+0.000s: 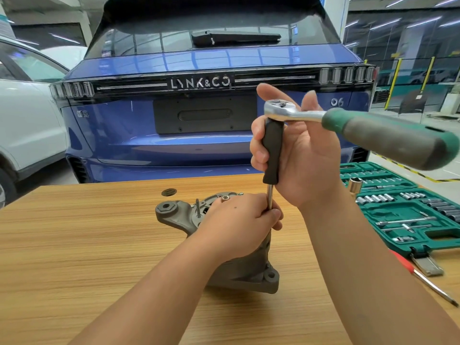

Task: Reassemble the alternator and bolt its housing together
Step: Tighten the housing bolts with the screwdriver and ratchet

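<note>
The grey alternator [174, 215] stands on the wooden table [74, 245], its mounting ears at the left and lower right. My left hand [239, 220] lies over its top and pinches the lower end of a steel shaft [269, 196]. That shaft rises into a black-handled extension driver [273, 150], which my right hand [298, 155] grips upright. A ratchet [348, 123] with a chrome head and green-grey handle sits on top of the driver, its handle pointing right toward me. A thin stud [197, 207] sticks up from the housing. The bolt under the shaft is hidden.
An open green socket set case [403, 210] lies at the table's right, with a loose socket [355, 186] standing by it. A red-handled screwdriver [423, 277] lies near the right edge. A small dark disc [169, 192] rests behind the alternator. A blue car is parked beyond the table.
</note>
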{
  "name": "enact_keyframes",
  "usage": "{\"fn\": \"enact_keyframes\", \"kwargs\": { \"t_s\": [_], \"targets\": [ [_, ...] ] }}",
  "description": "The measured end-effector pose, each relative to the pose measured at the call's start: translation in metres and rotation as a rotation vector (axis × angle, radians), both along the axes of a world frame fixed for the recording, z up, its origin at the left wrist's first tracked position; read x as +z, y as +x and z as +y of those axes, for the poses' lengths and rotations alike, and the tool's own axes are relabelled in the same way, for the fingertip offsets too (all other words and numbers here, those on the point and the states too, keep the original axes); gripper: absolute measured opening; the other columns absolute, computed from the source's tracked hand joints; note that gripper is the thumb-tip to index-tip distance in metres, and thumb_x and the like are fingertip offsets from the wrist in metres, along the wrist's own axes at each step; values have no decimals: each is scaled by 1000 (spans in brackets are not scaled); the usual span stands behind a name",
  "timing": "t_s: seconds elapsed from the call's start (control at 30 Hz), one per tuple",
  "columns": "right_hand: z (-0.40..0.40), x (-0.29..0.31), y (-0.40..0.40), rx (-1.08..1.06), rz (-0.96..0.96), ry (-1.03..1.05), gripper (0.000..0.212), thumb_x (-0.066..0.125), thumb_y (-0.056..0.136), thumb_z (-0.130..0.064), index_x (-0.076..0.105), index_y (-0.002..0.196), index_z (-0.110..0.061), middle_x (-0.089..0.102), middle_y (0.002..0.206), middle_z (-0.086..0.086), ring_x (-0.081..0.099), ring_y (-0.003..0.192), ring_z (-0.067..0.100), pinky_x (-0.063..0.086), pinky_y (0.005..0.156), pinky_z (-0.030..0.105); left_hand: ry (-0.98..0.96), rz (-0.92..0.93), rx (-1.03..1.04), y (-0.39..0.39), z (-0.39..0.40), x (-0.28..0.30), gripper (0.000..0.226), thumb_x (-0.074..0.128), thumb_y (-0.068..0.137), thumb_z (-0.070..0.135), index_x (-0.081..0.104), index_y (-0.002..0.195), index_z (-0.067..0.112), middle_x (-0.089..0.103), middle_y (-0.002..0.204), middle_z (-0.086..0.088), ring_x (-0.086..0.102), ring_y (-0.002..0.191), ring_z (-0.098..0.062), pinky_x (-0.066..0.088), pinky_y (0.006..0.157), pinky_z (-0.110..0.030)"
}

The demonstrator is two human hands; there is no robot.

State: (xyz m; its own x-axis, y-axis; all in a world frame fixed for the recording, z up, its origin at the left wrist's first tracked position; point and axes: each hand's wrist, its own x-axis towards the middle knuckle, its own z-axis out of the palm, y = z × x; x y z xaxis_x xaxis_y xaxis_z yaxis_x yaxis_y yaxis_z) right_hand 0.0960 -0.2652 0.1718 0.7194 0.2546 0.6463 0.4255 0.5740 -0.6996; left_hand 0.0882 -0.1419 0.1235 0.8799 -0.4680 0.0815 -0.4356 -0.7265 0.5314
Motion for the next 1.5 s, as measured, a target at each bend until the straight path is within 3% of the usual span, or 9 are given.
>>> {"fn": "enact_keyframes", "kwargs": {
  "t_s": [0.23,0.33,0.47,0.8,1.0,1.17,1.27,1.33,1.5],
  "targets": [
    [4,5,2,-485,114,-38,21,70,89,-34,68,69,-28,50,61,-4,40,46,12,35,45,24,41,-34,0,0,-1,-2,25,39,109,46,53,89,47,65,87,30,62,100,-2,45,106,-53],
    [2,4,2,-323,132,-26,4,66,93,-26,67,95,-22,54,68,-3,43,51,12,37,49,25,33,-29,0,1,-1,-1,26,39,109,46,53,87,46,68,91,30,61,92,1,48,102,-54],
    [4,-1,1,-317,-73,-24,38,55,99,-4,56,128,-29,51,84,10,46,55,15,41,51,23,31,-25,9,1,-1,-1,24,38,109,46,54,90,45,68,88,31,62,98,-1,48,102,-51],
    [0,-6,5,-135,-83,34,46,25,106,-1,57,130,-24,56,81,9,45,55,17,41,51,26,32,-28,9,-1,0,0,23,38,109,43,61,104,41,72,99,25,62,105,-4,43,108,-51],
    [4,-2,1,4,24,73,46,38,100,-42,56,134,-17,46,94,14,56,64,15,50,59,23,22,-34,13,-1,1,0,21,40,109,44,59,100,42,73,99,25,63,106,-3,43,108,-51],
    [9,4,-2,-371,62,8,11,65,91,-34,70,92,-25,53,67,-1,41,51,16,33,45,25,44,-38,3,0,-1,-2,22,39,109,45,59,100,43,68,90,28,63,104,-3,44,106,-51],
    [2,6,-1,-444,150,-22,20,70,91,-27,70,70,-29,50,60,-3,39,46,12,34,44,24,48,-39,-7,1,-2,-2,22,39,109,47,54,93,46,67,89,29,62,98,-1,47,103,-51],
    [-1,6,0,-315,161,-2,4,65,96,-23,68,94,-23,56,69,-2,43,50,12,37,48,25,39,-38,-4,2,-2,-2,23,39,108,46,54,90,46,69,92,29,61,95,1,48,101,-51],
    [6,-1,2,-367,-91,-12,39,56,98,-2,57,127,-30,55,85,8,45,55,16,41,50,25,32,-36,20,4,-1,-4,26,39,108,46,53,86,47,66,83,33,63,100,-1,48,102,-49]
  ]
}}
